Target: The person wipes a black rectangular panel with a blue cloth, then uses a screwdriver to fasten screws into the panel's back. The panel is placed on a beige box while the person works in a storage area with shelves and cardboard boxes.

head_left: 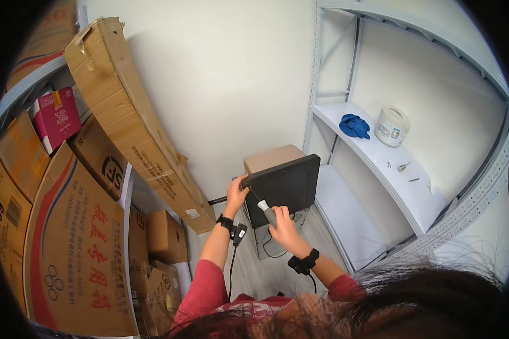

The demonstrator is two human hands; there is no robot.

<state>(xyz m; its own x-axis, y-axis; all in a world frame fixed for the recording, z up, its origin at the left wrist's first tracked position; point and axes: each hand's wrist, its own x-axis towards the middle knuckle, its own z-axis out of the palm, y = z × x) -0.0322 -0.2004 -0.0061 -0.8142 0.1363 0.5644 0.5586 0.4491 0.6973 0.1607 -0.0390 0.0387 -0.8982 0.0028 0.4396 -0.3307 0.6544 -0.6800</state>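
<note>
Right hand: the right hand (283, 230) is wrapped around the handle of a grey-and-white screwdriver (263, 205).
Screwdriver: it slants up and to the left, its thin shaft reaching toward the upper left corner of the black panel (291, 187); whether the tip sits in a screw is too small to tell.
Left hand: the left hand (237, 193) is at that same corner, fingers bent near the shaft's end (whether they pinch anything, I cannot tell).
Black panel: flat and rectangular, it leans at a tilt in front of the person, with a tan box (274, 158) just behind it.
Wrists: a black strap (225, 222) on the left and a black wristband (305, 260) on the right, each with a small device and a cable.
Right-hand shelving: a white shelf (373, 149) bears a crumpled blue cloth (354, 126), a white tub (392, 126) just beside it, and small metal parts (402, 167) nearer the person.
Left side: a tall cardboard carton (144, 135) leans by stacked boxes, one of them a magenta carton (57, 119).
</note>
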